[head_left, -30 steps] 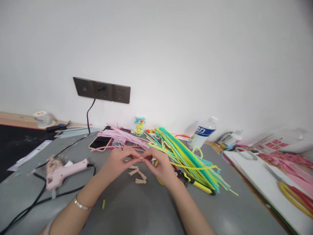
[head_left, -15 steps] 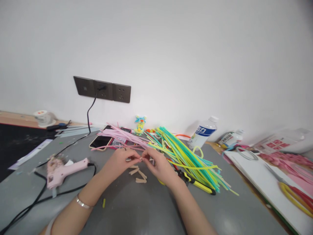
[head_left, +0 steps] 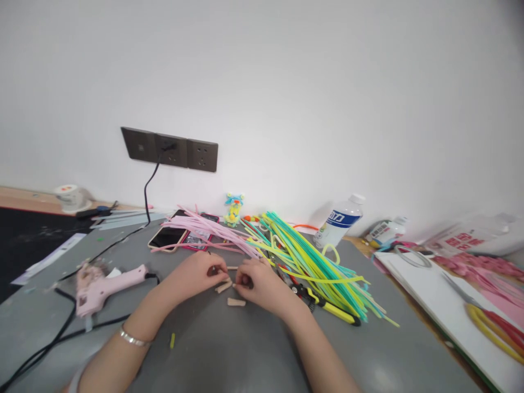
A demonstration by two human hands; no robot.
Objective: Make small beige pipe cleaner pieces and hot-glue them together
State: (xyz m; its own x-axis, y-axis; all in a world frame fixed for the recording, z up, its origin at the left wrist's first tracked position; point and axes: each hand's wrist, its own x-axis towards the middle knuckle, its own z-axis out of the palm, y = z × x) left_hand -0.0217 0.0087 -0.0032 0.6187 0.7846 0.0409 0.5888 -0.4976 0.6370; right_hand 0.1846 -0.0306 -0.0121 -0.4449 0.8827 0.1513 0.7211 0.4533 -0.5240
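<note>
My left hand point(head_left: 202, 275) is closed, with thumb and fingertips together beside short beige fuzzy stick pieces point(head_left: 223, 286) on the table. Whether it grips one of them is too small to tell. To its right, my right hand point(head_left: 262, 284) curls its fingers into a pinch, and what lies between the tips is hidden. Another short beige piece point(head_left: 236, 302) rests just below the two hands. The hands are slightly apart, both low over the grey table point(head_left: 216, 349).
A pink glue gun point(head_left: 110, 289) with a black cord lies left. Behind the hands are phones point(head_left: 167, 238), pink stems point(head_left: 204, 226) and a small colourful figure point(head_left: 233, 209). Green and yellow stems point(head_left: 315, 267), yellow-handled pliers point(head_left: 333, 311) and a bottle point(head_left: 340, 221) stand right; scissors point(head_left: 487, 322) lie beyond.
My fingertips, which met in the middle, have parted and come down toward the table. One slanted beige piece above the lowest one no longer shows there.
</note>
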